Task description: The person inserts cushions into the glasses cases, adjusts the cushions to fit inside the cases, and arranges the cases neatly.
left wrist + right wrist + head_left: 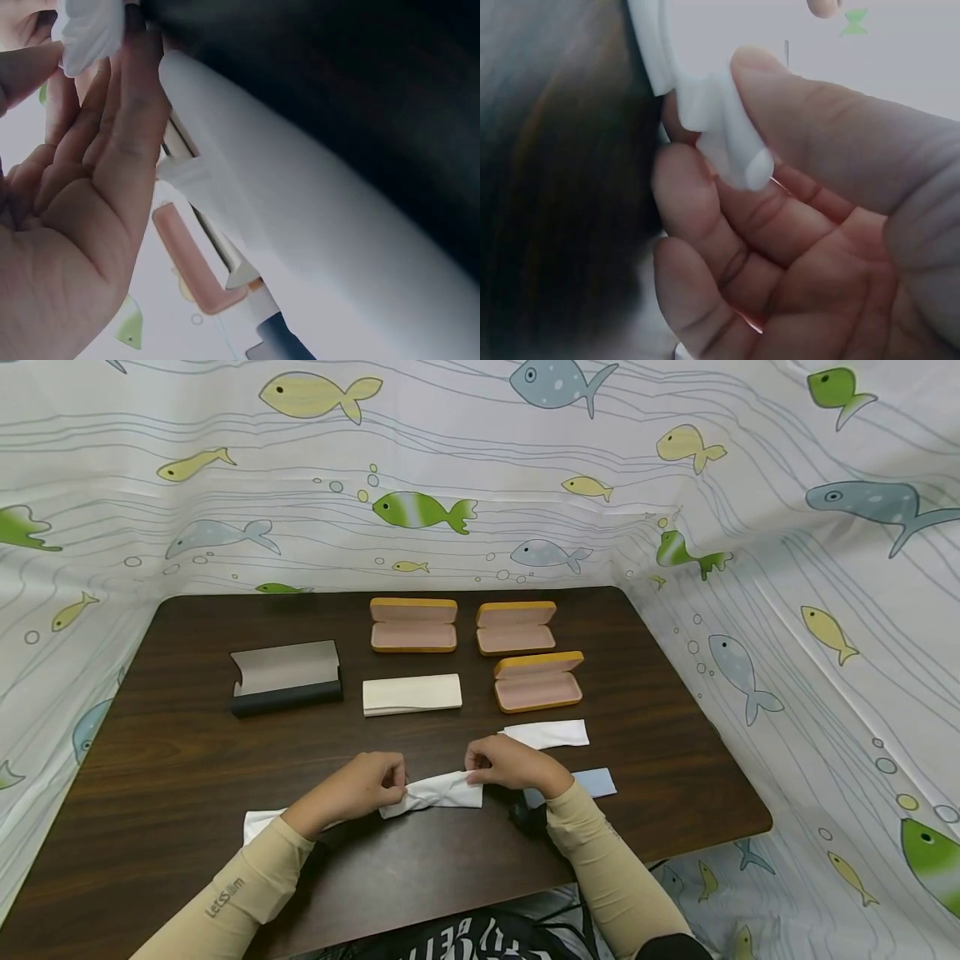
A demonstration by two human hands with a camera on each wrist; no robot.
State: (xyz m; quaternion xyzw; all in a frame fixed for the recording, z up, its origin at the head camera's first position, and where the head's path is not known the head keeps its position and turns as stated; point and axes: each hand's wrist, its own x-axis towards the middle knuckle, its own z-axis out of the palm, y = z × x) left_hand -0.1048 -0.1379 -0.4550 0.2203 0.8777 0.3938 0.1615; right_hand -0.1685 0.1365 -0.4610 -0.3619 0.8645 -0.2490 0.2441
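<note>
A crumpled strip of white cloth [441,791] stretches between my two hands near the front of the table. My left hand [375,783] pinches its left end between thumb and fingers. At the other end, my right hand [513,762] grips the cloth's edge; in the right wrist view the bunched white fabric [739,154] shows between thumb and fingertips. Another white cloth [262,824] lies under the left wrist, partly hidden by it. Just beyond the right hand is a folded white cloth [551,734], and a light blue cloth [596,782] lies partly behind the right wrist.
Three open orange glasses cases [413,637] with pink linings stand at the back. A cream folded case [412,694] lies mid-table. To its left is a dark case [288,695] with a grey inner flap. A fish-print curtain [450,443] surrounds the brown table [172,752].
</note>
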